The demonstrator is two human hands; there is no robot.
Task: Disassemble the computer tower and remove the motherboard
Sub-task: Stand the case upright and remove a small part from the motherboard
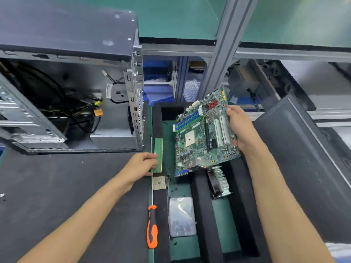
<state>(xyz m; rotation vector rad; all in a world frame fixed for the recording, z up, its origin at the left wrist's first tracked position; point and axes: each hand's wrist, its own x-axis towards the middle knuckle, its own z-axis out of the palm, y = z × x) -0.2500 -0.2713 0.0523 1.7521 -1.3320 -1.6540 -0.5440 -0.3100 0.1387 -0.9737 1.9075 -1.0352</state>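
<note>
My right hand (240, 128) has its fingers curled round the right edge of the motherboard (204, 133), thumb on the component face, holding the board tilted in the air above the foam-lined tray (201, 215). The board is out of the computer tower (72, 88) and well apart from it, its lower edge over the heatsink fan (218, 182) that lies in the tray.

My left hand (141, 166) pinches the near end of a green memory stick (158, 155); I see the fingers closed narrowly on it, and the stick lies along the tray's left foam strip. Just beside that hand, nearer to me, a processor chip (158, 182) rests on the same strip. Nearer still, an orange and black screwdriver (152, 226) lies along the tray's left edge, and a silver hard drive (182, 217) sits in the slot beside it.

The tower stands open on the dark mat (66, 186) at left, loose cables (79, 112) inside. A dark side panel (303, 158) leans at the right of the tray.
</note>
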